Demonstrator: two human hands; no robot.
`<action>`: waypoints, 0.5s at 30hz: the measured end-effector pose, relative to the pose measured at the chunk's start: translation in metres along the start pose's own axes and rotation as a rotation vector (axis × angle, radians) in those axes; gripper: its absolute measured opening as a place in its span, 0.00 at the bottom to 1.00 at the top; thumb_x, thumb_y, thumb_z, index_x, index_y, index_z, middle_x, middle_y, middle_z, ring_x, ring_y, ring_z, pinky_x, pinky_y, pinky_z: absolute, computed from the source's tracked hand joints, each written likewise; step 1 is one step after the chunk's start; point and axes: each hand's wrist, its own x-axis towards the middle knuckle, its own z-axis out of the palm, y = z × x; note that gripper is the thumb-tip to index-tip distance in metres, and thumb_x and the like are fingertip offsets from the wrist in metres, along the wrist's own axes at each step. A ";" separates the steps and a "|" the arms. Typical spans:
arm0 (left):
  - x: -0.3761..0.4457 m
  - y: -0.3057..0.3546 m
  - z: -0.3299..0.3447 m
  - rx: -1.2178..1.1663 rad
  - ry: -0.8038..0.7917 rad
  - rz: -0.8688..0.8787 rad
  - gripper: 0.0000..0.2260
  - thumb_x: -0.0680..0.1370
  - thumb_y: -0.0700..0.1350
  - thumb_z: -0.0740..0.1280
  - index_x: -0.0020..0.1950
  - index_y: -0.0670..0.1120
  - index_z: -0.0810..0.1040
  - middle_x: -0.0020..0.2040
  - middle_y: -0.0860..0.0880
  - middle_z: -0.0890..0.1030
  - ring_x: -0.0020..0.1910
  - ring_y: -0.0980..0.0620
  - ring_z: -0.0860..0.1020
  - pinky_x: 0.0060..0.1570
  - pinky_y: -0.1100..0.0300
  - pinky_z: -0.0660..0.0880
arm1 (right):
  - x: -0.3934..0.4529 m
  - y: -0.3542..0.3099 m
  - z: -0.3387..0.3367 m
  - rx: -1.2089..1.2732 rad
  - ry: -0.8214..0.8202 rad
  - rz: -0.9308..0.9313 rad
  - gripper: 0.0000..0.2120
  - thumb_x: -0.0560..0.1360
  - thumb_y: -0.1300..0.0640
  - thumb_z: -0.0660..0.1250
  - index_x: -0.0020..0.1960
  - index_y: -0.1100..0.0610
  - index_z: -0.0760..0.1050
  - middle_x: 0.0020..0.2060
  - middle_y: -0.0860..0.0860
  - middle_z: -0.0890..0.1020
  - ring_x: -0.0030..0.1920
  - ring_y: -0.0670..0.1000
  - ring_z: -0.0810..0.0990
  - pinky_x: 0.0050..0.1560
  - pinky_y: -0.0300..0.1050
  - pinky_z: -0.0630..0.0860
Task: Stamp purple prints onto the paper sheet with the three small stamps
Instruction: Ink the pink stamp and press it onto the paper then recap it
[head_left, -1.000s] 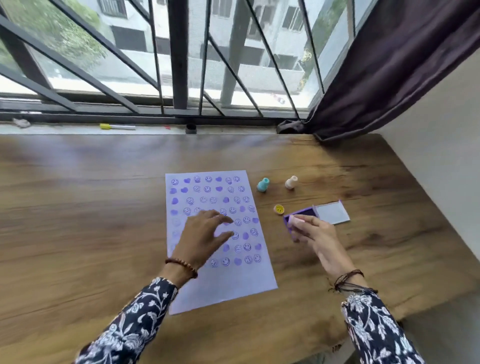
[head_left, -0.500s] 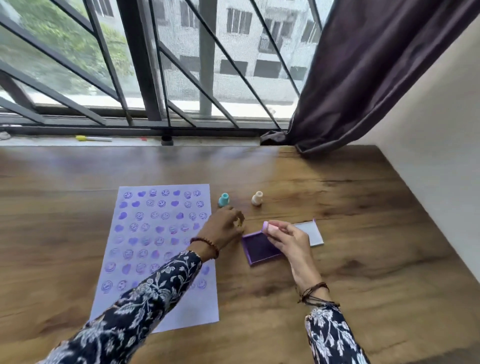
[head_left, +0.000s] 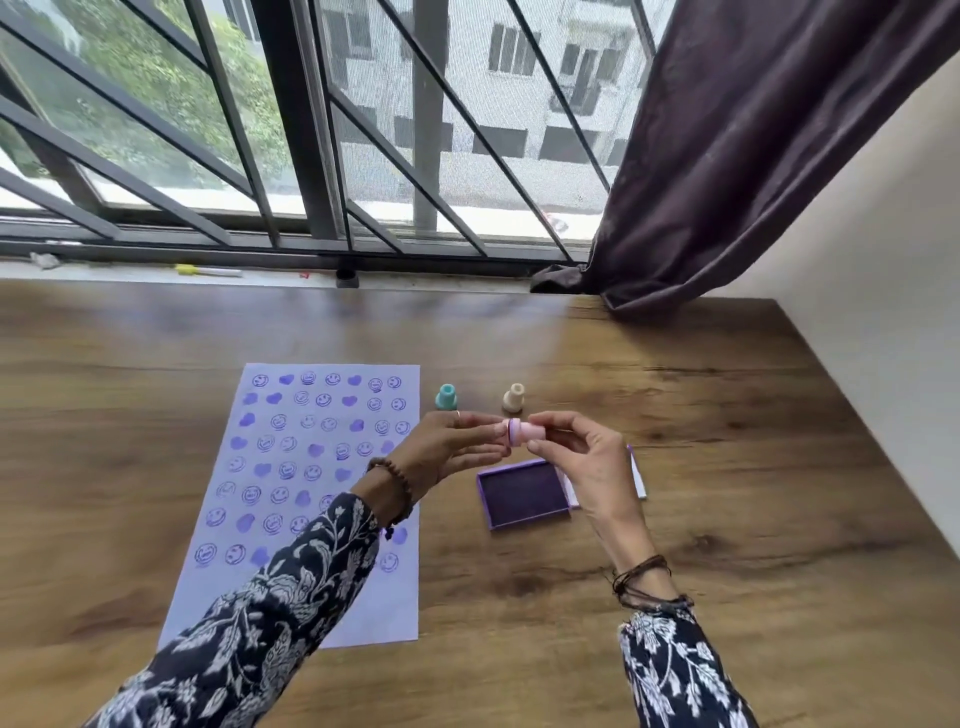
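A small pink stamp is held sideways in the air between both hands, its purple-inked face turned left. My right hand pinches its handle end. My left hand pinches the face end with its fingertips. Below them lies the open purple ink pad. The paper sheet lies to the left, covered with rows of purple smileys and hearts; my left forearm crosses its lower right part. A teal stamp and a cream stamp stand upright just beyond the hands.
The ink pad's lid lies behind my right hand. The wooden table meets a white wall on the right. A dark curtain hangs at the back right, and a yellow pen lies on the window sill.
My left hand left the paper, went to the small yellow piece by the ink pad, then rose to the pink stamp. My right hand lifted the stamp off the pad. The yellow piece is no longer visible.
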 end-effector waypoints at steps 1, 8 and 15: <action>-0.001 0.000 0.001 0.005 -0.002 0.018 0.05 0.72 0.38 0.67 0.44 0.44 0.82 0.36 0.48 0.86 0.39 0.53 0.84 0.39 0.69 0.79 | 0.000 -0.003 -0.002 -0.008 -0.003 -0.014 0.13 0.66 0.72 0.71 0.44 0.57 0.80 0.41 0.54 0.84 0.40 0.41 0.82 0.46 0.30 0.78; -0.003 0.003 0.012 0.028 0.024 0.100 0.07 0.71 0.37 0.68 0.49 0.40 0.80 0.39 0.46 0.85 0.39 0.51 0.83 0.39 0.68 0.79 | -0.001 -0.013 -0.008 -0.137 0.045 -0.099 0.17 0.63 0.68 0.74 0.37 0.45 0.81 0.37 0.45 0.84 0.39 0.42 0.83 0.46 0.33 0.78; 0.017 -0.009 0.037 -0.246 0.065 0.086 0.05 0.73 0.35 0.65 0.43 0.41 0.80 0.35 0.45 0.85 0.36 0.53 0.83 0.39 0.66 0.80 | 0.007 -0.002 -0.019 0.240 0.106 0.086 0.14 0.69 0.66 0.70 0.54 0.61 0.78 0.40 0.51 0.84 0.39 0.45 0.83 0.41 0.34 0.81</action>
